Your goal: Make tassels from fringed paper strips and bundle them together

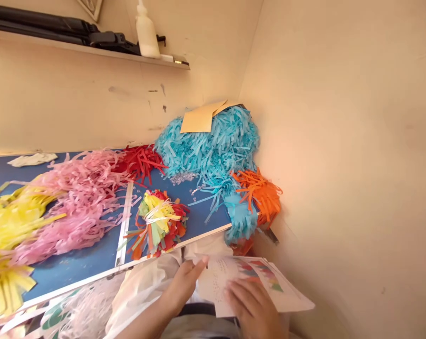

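Observation:
Several printed sheets (213,292) with handwriting-like lines and coloured pictures lie at a slant over my lap. My left hand (184,285) grips their left edge, the thumb on top. Across the lower part of the sheets bend the fingers of my right hand (251,306), slightly blurred; its thumb is hidden. Ahead, near the table's front edge, rests a bundle of multicoloured paper strips (159,216) tied with white string. Blue fringed tissue paper (213,146) is heaped behind, and orange fringed paper (262,193) hangs at the corner.
The blue table (75,263) carries pink fringe (71,207), yellow fringe (15,221) and red fringe (142,160). Tan paper pieces (199,119) top the blue heap. Walls close in behind and at the right. A shelf (57,44) holds a white bottle (146,35).

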`<state>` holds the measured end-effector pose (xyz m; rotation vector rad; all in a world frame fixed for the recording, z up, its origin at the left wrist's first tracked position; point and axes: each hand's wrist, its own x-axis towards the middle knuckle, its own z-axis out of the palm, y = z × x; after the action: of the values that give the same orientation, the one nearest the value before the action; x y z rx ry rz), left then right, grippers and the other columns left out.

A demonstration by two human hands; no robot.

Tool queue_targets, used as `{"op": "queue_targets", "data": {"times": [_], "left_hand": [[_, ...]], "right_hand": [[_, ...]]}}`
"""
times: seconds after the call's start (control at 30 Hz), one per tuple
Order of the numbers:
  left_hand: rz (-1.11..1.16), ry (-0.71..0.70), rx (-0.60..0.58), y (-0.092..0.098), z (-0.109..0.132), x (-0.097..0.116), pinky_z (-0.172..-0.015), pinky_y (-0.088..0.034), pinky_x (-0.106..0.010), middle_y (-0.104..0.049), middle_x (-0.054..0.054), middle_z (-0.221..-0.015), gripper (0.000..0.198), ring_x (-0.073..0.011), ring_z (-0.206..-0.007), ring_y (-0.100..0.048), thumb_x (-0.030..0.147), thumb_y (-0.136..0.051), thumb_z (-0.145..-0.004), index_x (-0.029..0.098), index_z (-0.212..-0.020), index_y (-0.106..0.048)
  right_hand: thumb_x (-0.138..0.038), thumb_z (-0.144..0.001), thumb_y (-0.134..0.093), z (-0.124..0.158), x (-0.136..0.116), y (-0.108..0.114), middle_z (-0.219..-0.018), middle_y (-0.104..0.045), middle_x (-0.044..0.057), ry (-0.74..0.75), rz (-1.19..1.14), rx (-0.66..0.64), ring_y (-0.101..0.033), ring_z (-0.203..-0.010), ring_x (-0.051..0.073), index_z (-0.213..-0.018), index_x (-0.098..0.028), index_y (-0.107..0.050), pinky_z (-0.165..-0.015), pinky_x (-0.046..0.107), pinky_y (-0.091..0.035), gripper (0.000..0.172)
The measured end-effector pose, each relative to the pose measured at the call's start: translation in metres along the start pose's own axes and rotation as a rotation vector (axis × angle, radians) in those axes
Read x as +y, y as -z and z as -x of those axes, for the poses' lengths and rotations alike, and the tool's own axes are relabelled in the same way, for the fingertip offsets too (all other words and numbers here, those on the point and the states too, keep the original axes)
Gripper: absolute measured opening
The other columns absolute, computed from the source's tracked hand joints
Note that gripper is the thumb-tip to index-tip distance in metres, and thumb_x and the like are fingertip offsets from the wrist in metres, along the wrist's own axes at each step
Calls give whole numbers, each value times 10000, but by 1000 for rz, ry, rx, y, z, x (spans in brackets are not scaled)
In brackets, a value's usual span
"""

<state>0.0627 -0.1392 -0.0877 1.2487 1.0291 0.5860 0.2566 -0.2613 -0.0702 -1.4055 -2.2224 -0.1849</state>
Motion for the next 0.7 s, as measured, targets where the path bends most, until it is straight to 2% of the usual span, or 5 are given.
{"op": "queue_targets", "data": {"times": [0.17,0.27,0.4,0.53,0.7], "left_hand": [[546,342,-82,-7,1,8,-702,-545,-342,-706,-53,-723,342,-230,-710,-695,360,-833,-603,165,-835,-676],[630,368,-124,-9,8,16,-680,-521,-310,-714,-59,-736,363,-206,-685,-679,343,-873,-573,148,-820,-694],[550,343,-204,-8,14,20,-636,-462,-271,-693,-56,-695,429,-172,-637,-619,423,-875,-568,108,-817,-723],[413,269,-254,-8,10,21,-643,-427,-251,-684,-50,-694,449,-159,-652,-586,478,-843,-599,91,-799,-734],[-23,-34,-332,16,19,49,-801,-491,-298,-739,-58,-874,366,-234,-859,-655,504,-649,-818,162,-897,-755]], "right_hand": [[-510,-941,-559,6,-12,-22,-1111,-727,98,-63,-201,-20,-713,-962,277,-1327,-265,-557,-772,371,-629,457],[-390,-970,-534,2,-17,-32,-1082,-703,92,-337,-315,73,-711,-899,224,-1261,-251,-566,-757,309,-614,324],[-256,-896,-614,-17,-25,-45,-942,-669,58,-591,-399,186,-672,-699,172,-1102,-211,-600,-635,261,-580,212],[-240,-893,-574,-40,-34,-51,-819,-655,38,-654,-503,305,-651,-683,170,-885,-198,-623,-623,246,-542,65],[-396,-873,-601,-2,10,8,-619,-627,8,-818,-790,193,-630,-586,188,-669,-214,-620,-573,260,-529,274]]}}
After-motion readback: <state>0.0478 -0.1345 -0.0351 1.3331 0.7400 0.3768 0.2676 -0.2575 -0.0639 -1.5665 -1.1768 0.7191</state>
